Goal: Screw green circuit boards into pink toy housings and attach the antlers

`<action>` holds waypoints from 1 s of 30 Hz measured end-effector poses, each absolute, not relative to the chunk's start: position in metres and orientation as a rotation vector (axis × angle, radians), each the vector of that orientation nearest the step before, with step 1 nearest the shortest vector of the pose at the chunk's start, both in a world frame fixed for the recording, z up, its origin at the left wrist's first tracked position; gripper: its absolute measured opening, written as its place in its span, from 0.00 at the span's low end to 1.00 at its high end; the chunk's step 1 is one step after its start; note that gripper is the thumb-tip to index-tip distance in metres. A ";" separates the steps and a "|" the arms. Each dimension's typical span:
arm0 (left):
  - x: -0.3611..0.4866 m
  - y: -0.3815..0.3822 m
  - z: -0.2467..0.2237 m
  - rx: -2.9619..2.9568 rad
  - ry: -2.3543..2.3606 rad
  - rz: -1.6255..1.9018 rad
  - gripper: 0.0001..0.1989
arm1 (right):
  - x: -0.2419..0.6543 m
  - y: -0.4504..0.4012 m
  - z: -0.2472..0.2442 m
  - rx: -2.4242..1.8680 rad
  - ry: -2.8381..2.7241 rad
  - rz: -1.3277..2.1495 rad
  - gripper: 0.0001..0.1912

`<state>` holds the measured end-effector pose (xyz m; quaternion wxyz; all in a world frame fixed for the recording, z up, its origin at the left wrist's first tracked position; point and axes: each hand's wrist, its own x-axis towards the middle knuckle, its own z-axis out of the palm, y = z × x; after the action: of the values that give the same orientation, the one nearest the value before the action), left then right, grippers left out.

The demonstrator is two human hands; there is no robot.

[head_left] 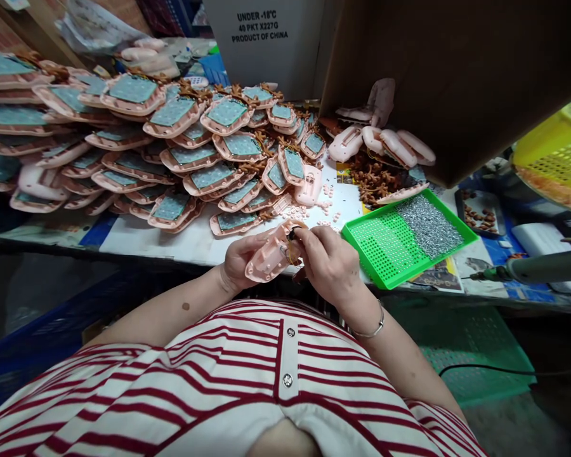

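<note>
Worktable (171, 244) bears piled pink shells (190, 155) and green tray (383, 244), carton (261, 57) behind

The pink shell (265, 261) is smooth, matt plastic; the green tray (385, 252), glossy plastic; the screws (431, 225), shiny metal; the carton (266, 60), matt cardboard.

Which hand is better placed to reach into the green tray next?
Probably your right hand: it's clearly nearer the green tray, though its fingers are at the pink shell. Your left hand, farther off, holds that shell.
</note>
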<state>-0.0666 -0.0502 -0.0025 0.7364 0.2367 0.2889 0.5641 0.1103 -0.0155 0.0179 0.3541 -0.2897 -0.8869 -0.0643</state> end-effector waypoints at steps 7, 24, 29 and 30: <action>-0.075 -0.049 0.007 0.641 0.618 1.132 0.22 | 0.107 -0.011 0.014 -0.848 -2.064 0.187 0.07; -0.088 -0.043 0.032 0.817 0.932 1.190 0.12 | 0.112 0.017 0.020 -0.617 -2.051 1.171 0.39; -0.096 -0.031 0.032 0.802 0.950 1.413 0.13 | 0.122 0.005 -0.007 -0.680 -1.893 1.771 0.48; -0.098 -0.028 0.029 0.799 0.965 1.440 0.13 | 0.124 0.001 -0.006 -0.684 -1.823 1.791 0.42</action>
<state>-0.0975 -0.0276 0.0291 0.5783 0.3414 0.4126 0.6154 0.1236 0.0008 -0.0064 0.2455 -0.2508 -0.6681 0.6561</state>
